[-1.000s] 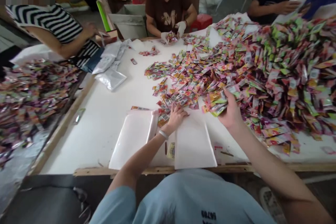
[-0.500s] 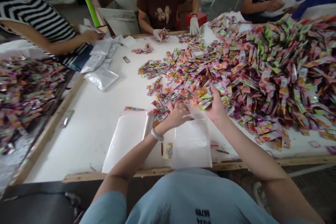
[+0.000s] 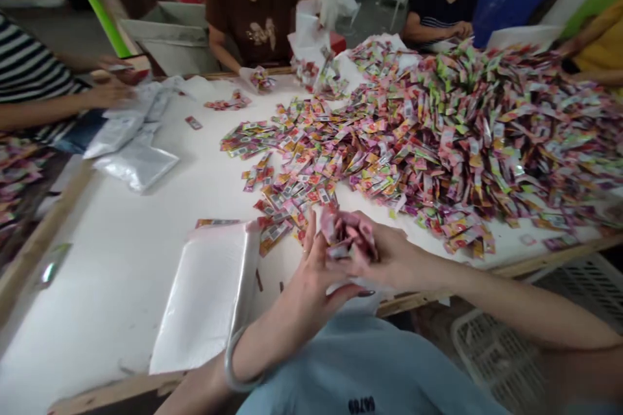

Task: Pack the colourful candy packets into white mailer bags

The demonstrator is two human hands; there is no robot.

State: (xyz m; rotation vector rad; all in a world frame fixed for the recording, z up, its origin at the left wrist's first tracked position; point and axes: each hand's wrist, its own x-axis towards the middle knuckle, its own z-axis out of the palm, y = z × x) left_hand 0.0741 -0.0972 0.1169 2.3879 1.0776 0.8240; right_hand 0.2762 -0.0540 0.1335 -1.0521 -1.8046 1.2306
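Sachet bunch [image 3: 348,237]: between both hands, near the front edge of the table [image 3: 121,240]; right hand [image 3: 389,256]: closed on the bunch; left hand [image 3: 316,275]: curved at its left side, whether gripping cannot be told; bag stack [image 3: 204,292]: flat, left of the bunch; sachet pile [image 3: 462,130]: beyond, rightward; filled bags [image 3: 134,165]: farther left.

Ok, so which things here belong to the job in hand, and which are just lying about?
Likely part of it:
bunched packets between left hand and right hand
packet heap
stack of clear bags

Probably just lying about:
grey bin
blue container
small dark strip beside the bags
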